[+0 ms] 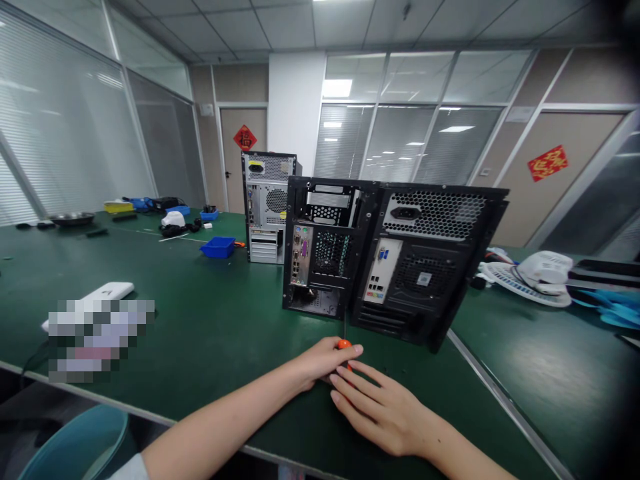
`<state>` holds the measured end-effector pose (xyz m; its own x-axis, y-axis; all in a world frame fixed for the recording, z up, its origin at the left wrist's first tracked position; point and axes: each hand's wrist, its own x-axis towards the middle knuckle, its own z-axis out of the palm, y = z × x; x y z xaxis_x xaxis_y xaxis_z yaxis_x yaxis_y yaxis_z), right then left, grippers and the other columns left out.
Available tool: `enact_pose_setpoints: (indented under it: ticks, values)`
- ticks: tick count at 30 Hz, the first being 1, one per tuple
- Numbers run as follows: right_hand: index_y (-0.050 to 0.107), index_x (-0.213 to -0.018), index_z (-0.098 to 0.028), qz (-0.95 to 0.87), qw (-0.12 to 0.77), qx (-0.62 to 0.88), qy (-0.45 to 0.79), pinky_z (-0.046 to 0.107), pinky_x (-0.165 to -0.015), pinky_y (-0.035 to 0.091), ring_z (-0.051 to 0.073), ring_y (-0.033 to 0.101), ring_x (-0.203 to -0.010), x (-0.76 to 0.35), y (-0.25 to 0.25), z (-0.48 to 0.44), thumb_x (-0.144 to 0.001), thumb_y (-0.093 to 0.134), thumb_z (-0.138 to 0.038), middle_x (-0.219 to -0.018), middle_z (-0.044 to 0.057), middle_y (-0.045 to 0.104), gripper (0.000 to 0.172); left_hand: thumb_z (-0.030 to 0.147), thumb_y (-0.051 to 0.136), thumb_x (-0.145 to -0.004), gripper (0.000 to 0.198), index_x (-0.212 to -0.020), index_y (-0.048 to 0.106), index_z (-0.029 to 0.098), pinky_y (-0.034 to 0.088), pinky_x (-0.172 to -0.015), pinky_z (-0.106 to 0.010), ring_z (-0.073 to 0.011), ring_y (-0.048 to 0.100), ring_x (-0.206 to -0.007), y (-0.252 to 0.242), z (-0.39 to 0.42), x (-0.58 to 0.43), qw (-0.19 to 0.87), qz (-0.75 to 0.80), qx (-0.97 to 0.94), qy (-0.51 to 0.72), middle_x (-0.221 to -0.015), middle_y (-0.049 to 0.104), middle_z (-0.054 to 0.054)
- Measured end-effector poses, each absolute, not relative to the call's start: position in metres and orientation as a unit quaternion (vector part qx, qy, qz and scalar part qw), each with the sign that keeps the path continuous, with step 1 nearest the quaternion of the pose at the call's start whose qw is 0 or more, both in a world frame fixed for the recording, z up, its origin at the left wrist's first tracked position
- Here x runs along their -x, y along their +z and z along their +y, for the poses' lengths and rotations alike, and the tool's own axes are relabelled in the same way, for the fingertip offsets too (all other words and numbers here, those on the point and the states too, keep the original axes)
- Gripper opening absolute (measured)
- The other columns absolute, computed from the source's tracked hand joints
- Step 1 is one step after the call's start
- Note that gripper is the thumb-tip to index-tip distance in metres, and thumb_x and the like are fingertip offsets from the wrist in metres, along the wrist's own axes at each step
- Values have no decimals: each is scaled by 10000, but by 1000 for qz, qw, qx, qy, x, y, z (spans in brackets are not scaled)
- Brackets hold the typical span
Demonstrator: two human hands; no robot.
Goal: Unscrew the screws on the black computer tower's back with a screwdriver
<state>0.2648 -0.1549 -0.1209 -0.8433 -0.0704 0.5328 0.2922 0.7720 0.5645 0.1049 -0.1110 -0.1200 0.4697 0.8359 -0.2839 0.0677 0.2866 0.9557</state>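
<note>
An orange-handled screwdriver (344,345) lies on the green table (210,333) just in front of two black computer cases, its thin shaft pointing toward them. My left hand (323,361) is curled over its handle, gripping it. My right hand (383,408) rests beside it with fingers stretched out, fingertips touching the handle. The nearer left black case (325,247) and the right black case (425,263) stand upright side by side, rear panels facing me.
A silver-backed computer case (267,207) stands behind the black ones, with a blue bin (219,247) next to it. A white device (107,293) lies at the left. A white fan (530,277) lies on the right table. Tools and trays sit at the far left.
</note>
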Motion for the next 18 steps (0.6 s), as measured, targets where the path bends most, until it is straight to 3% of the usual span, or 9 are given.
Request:
enact_pose_setpoints:
  ticks: [18]
  values:
    - [664,-995,-129,-892,303,67,-328,445,-978,480,231,606,-1056,-263,-127,-153,-862,487,-134,-1060,86,671,221,742,609,-592,636,-854,556,165,205,-452,-181,-45,384,-475,-121,-110,-105,736,418,-464,260,-621,488,48]
